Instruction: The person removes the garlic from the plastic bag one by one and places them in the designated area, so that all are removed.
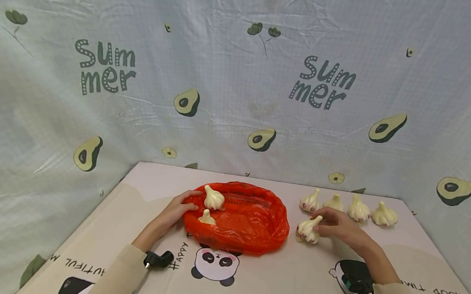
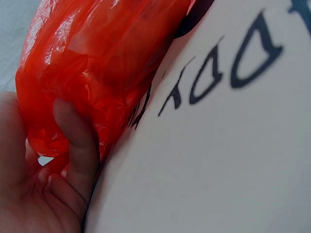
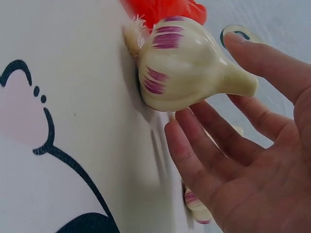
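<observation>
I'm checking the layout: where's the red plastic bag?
In the head view, the red plastic bag sits lower centre, just beyond a black-and-white panda print, with the left hand at its left edge.

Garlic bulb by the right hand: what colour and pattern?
Cream garlic bulb with purple streaks; clearest in the right wrist view.

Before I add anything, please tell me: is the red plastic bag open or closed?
Open: in the head view, the red plastic bag spreads wide at its top, showing its inside and two garlic bulbs within.
</observation>
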Tool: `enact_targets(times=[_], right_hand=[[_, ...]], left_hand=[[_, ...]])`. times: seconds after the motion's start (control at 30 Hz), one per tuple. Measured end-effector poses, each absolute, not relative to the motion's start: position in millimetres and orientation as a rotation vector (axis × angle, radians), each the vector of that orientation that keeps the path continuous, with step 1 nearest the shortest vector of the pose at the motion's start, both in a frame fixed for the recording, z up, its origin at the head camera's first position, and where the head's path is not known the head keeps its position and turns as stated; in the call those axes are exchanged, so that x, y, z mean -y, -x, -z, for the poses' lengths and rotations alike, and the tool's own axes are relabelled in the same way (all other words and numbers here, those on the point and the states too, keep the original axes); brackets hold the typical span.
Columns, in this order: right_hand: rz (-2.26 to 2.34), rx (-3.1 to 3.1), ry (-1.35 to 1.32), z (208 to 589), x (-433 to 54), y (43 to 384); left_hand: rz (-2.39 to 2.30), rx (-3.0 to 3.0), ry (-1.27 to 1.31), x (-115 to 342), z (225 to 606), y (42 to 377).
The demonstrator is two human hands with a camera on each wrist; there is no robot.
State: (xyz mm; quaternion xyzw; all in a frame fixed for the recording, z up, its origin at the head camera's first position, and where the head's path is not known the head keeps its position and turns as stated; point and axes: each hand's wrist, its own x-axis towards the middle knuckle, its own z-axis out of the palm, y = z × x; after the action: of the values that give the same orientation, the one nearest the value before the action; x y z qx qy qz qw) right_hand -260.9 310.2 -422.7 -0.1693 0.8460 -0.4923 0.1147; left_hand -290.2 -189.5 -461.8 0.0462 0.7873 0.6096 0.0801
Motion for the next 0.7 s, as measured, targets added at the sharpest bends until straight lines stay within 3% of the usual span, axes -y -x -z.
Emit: enact_targets(times=[0.7], right_hand=[[1.507, -2.655, 0.458, 400.0, -309.4, 255.4]], left_hand=[[-1.81, -2.35, -0.121, 190.2, 462.6, 291.5]])
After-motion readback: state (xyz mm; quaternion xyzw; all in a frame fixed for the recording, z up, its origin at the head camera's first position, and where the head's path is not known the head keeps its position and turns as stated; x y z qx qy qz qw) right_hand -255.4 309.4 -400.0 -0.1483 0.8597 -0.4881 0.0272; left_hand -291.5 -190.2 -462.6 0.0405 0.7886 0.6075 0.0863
